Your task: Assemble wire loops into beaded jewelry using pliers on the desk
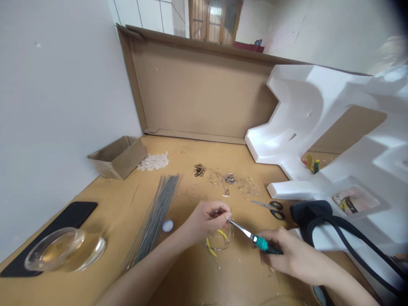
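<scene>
My left hand (210,219) is pinched closed around some thin wire (216,211) over the middle of the table. In my right hand (283,250) are long-nosed pliers (259,243) with green and black handles. Their tip meets the fingertips of my left hand; whether the jaws grip the wire is too small to tell. Just below the left hand lie a wire loop (228,242) and a curved yellow strip (210,247). Beyond the hands rest a tangle of wire pieces (230,178) and a cluster of dark rings (199,170).
A bundle of straight grey wires (159,208) and a small round white lid (167,225) lie left. Farther left are a cardboard box (119,158), clear beads (154,161) and a clear plastic bowl (57,250). Scissors (270,207), a black strap (344,231) and white foam (296,93) stand right.
</scene>
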Motion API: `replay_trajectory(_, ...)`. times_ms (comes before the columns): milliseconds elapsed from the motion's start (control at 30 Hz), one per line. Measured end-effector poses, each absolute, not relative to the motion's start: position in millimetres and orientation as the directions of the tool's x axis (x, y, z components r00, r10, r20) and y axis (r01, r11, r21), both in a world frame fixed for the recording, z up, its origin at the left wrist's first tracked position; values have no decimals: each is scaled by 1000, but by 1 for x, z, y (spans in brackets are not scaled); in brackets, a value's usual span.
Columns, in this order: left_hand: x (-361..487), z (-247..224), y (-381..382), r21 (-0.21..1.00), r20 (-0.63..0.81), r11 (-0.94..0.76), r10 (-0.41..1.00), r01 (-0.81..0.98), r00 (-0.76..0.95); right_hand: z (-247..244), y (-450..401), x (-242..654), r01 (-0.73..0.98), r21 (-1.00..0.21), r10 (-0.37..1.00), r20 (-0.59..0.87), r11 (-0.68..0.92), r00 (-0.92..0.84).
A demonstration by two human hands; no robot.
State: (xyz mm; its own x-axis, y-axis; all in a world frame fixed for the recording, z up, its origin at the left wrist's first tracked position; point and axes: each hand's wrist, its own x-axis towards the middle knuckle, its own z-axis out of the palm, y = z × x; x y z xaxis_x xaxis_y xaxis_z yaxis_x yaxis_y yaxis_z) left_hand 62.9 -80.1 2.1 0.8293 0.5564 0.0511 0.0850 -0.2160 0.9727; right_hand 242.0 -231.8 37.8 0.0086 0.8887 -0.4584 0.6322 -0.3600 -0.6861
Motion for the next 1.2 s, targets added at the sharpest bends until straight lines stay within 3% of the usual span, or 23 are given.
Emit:
replay_trajectory(433,64,3,-80,971,51,-223,560,91,827,34,-231,244,674,-668,906,-423,-316,5)
replay_trajectory(867,63,2,-79,970,75,-232,566,71,821,34,-232,242,621,-683,879,-476,-384,20)
replay_trajectory(1200,63,4,-81,956,119,-287,562,58,818,39,-233,240,737,-607,914,-403,-297,36)
